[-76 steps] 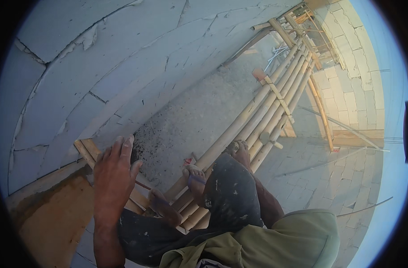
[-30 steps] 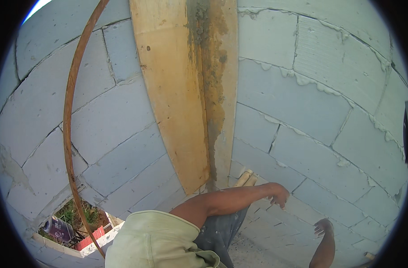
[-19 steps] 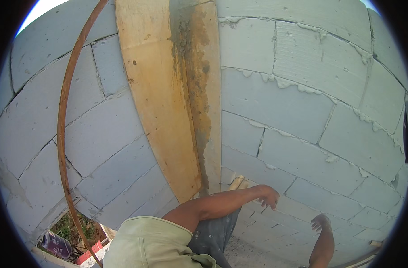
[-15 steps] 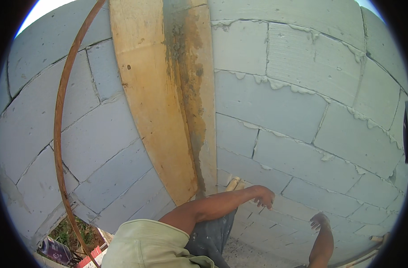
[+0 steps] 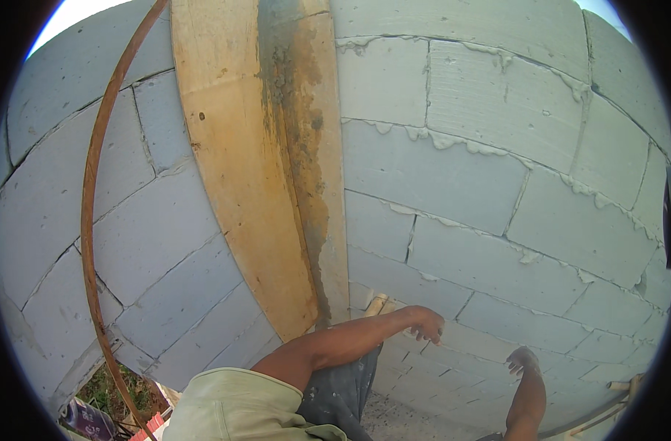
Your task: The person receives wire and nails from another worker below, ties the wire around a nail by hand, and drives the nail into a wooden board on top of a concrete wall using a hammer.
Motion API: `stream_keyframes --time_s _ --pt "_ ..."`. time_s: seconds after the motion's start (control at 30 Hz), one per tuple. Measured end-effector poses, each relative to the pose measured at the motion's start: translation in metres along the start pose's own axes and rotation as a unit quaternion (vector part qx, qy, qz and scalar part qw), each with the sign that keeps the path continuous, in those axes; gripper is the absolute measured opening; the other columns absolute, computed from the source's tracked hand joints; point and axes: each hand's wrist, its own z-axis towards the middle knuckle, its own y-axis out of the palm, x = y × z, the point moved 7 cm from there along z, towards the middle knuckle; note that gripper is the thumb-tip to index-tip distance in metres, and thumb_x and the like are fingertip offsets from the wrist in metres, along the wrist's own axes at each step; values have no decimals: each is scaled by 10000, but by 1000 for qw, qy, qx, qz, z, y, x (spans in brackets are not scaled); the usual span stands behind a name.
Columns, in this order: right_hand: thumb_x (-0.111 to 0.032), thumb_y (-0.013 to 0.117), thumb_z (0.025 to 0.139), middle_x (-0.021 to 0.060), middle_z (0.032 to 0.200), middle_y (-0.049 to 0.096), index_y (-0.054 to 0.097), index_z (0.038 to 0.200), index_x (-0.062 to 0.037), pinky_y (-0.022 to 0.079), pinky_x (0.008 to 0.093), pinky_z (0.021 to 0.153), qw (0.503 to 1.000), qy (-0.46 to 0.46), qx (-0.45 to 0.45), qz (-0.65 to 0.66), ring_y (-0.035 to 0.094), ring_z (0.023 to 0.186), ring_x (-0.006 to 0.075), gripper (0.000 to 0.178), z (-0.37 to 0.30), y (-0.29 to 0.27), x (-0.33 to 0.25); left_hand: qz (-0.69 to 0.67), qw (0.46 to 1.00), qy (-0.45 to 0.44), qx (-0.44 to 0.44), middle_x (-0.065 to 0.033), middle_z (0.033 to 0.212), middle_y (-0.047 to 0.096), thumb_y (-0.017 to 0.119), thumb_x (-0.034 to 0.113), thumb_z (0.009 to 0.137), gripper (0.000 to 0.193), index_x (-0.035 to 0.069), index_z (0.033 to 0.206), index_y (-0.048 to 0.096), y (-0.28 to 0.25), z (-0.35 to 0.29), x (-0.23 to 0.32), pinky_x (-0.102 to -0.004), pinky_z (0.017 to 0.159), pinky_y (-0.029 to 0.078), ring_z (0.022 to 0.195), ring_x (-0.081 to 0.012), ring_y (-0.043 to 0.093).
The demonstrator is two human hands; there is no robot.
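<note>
My left hand [image 5: 428, 325] reaches across in front of the block wall [image 5: 453, 184], its fingers hanging loosely bent and apart, with nothing seen in them. Lower and to the right is my right hand [image 5: 524, 360], also empty, fingers slightly spread and curled, whitish dust on its back. Both hands appear apart from the wall. Pale mortar has oozed from the joints between the grey blocks. Left of the hands, two wooden boards [image 5: 232, 154] form an upright corner, smeared with grey cement along their meeting edge.
A long reddish-brown strip [image 5: 93, 198] bows down the left side before another block wall [image 5: 152, 242]. A bamboo pole end [image 5: 377, 304] shows behind my left forearm. More poles [image 5: 618, 385] lie at the lower right. A dark printed container [image 5: 85, 419] stands lower left.
The view has shifted slightly, so the boards and walls sit a little further left. Both hands keep nearly the same pose.
</note>
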Motion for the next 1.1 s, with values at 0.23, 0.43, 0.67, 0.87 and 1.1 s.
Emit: stream_keyframes --time_s 0.23,0.43,0.67,0.87,1.1 --pt "-225 630 978 133 1152 746 695 1154 12 610 442 789 1000 -18 6 8 758 941 275 303 1 -1 -8 2 1000 2 14 -207 1123 706 682 373 922 508 -44 1210 658 -2 -5 2 -444 754 610 932 -319 737" --pt "-228 631 979 145 1138 748 695 1153 15 615 435 763 1000 2 13 -1 762 926 281 305 12 -1 8 7 1000 6 15 -202 1113 710 678 375 926 504 -45 1205 660 -3 -5 8 -437 758 606 936 -315 738" --pt "-240 630 990 145 1150 744 693 1168 7 612 432 739 1000 -11 12 3 762 910 281 310 11 -2 5 0 1000 2 24 -176 894 737 718 448 873 678 35 1394 584 -1 5 -7 -392 596 524 661 -254 659" --pt "-240 622 995 149 1154 740 693 1180 -13 607 427 702 1000 -13 8 1 761 891 282 302 15 -2 11 1 999 9 31 -163 881 737 713 455 874 651 37 1362 610 -2 3 -2 -400 598 520 658 -256 654" --pt "-233 617 992 154 1163 734 681 1200 -9 613 435 712 1000 -19 12 17 759 916 291 312 -3 1 3 15 999 10 27 -164 870 735 710 440 875 623 30 1336 623 1 -3 -3 -397 581 506 625 -239 652"
